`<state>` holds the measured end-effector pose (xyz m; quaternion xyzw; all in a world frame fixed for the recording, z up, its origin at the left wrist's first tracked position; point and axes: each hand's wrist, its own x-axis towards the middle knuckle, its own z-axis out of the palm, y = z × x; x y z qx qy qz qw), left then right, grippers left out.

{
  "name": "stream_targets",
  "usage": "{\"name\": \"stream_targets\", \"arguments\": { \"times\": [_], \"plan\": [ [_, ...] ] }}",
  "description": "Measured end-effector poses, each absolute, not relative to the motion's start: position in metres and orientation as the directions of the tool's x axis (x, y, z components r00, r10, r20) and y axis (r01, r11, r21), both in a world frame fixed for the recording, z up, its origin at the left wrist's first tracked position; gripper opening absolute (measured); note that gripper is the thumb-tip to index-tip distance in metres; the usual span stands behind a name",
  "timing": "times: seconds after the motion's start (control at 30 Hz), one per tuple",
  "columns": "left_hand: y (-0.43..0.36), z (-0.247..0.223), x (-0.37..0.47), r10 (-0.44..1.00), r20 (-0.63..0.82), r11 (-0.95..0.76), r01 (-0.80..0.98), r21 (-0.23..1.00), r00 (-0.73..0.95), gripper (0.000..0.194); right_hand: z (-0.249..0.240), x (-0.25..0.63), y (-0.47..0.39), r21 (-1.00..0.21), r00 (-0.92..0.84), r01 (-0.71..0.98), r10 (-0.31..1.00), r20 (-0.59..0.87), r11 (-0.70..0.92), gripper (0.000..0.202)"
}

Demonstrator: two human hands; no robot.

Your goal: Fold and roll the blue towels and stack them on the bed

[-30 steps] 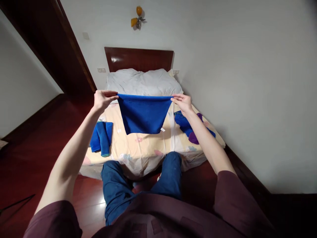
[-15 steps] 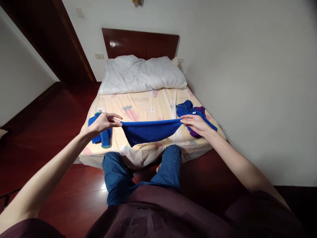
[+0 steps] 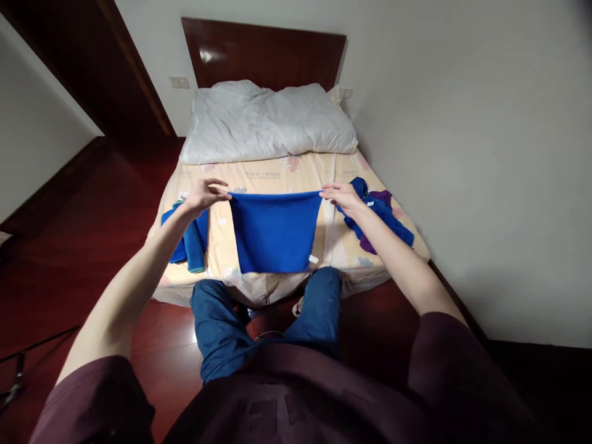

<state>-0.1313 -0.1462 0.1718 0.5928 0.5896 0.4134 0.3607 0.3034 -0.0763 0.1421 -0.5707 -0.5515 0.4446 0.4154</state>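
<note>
Blue cloth (image 3: 277, 234) is held stretched out by its two top corners, over the near part of the bed (image 3: 309, 176). The top left corner is pinched between the thumb and fingertips of the left hand (image 3: 206, 196), with the upper fingers held a little away from the thumb. The top right corner is pinched by the right hand (image 3: 342, 196). The top edge is pulled almost straight, and the rest is left to hang down toward the knees (image 3: 326, 293). A small white tag (image 3: 313, 259) is seen at the bottom right corner. Whether the bed is touched by the bottom edge cannot be told. A blue bundle (image 3: 194, 250) is partly hidden by the left arm. A messy blue and purple pile (image 3: 386, 214) is partly covered by the right arm. Puffy white bedding (image 3: 268, 120) is set against a dark brown headboard (image 3: 263, 52).
</note>
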Motion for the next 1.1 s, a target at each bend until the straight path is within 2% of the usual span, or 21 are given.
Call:
{"name": "stream_targets", "arguments": {
  "times": [0.1,0.2,0.3,0.4,0.5,0.57,0.67,0.73,0.83,0.9,1.0,1.1],
  "plan": [
    [-0.117,0.179,-0.135,0.960,0.258,-0.177,0.479,0.860,-0.109,0.060,0.145,0.292,-0.041,-0.955,0.013,0.255,0.987,0.160,0.152,0.049],
    [-0.104,0.183,-0.141,0.883,0.442,-0.282,0.573,0.769,-0.158,0.059,0.149,0.290,-0.028,-0.889,-0.006,0.253,0.919,0.394,0.383,0.052],
    [-0.113,0.169,-0.147,0.832,0.527,-0.324,0.619,0.716,-0.174,0.054,0.137,0.294,-0.035,-0.847,-0.013,0.294,0.888,0.460,0.443,0.051],
    [-0.136,0.120,-0.149,0.845,0.501,-0.286,0.635,0.718,-0.186,0.047,0.094,0.296,-0.057,-0.861,-0.041,0.341,0.921,0.387,0.377,0.045],
    [-0.169,0.042,-0.146,0.893,0.404,-0.186,0.655,0.733,-0.198,0.040,0.019,0.289,-0.089,-0.899,-0.063,0.352,0.965,0.256,0.261,0.035],
    [-0.194,-0.016,-0.140,0.943,0.274,-0.081,0.671,0.737,-0.187,0.036,-0.037,0.279,-0.116,-0.926,-0.041,0.357,0.992,0.115,0.122,0.027],
    [-0.233,-0.089,-0.127,0.985,-0.013,0.123,0.655,0.745,-0.170,0.041,-0.110,0.263,-0.157,-0.930,0.021,0.319,0.983,-0.185,-0.182,0.017],
    [-0.252,-0.120,-0.118,0.982,-0.092,0.179,0.637,0.749,-0.168,0.046,-0.142,0.255,-0.176,-0.921,0.032,0.301,0.968,-0.248,-0.246,0.019],
    [-0.263,-0.141,-0.110,0.943,-0.157,0.296,0.521,0.800,-0.295,0.057,-0.168,0.252,-0.188,-0.924,0.093,0.271,0.963,-0.252,-0.268,0.024],
    [-0.260,-0.144,-0.108,0.917,-0.200,0.345,0.433,0.833,-0.346,0.057,-0.175,0.253,-0.187,-0.930,0.137,0.241,0.958,-0.251,-0.279,0.030],
    [-0.253,-0.146,-0.112,0.916,-0.204,0.331,0.364,0.870,-0.346,0.052,-0.178,0.258,-0.183,-0.933,0.166,0.211,0.951,-0.260,-0.292,0.037],
    [-0.253,-0.149,-0.121,0.926,-0.203,0.302,0.305,0.903,-0.318,0.058,-0.176,0.266,-0.182,-0.936,0.143,0.200,0.954,-0.265,-0.290,0.039]
  ]
}}
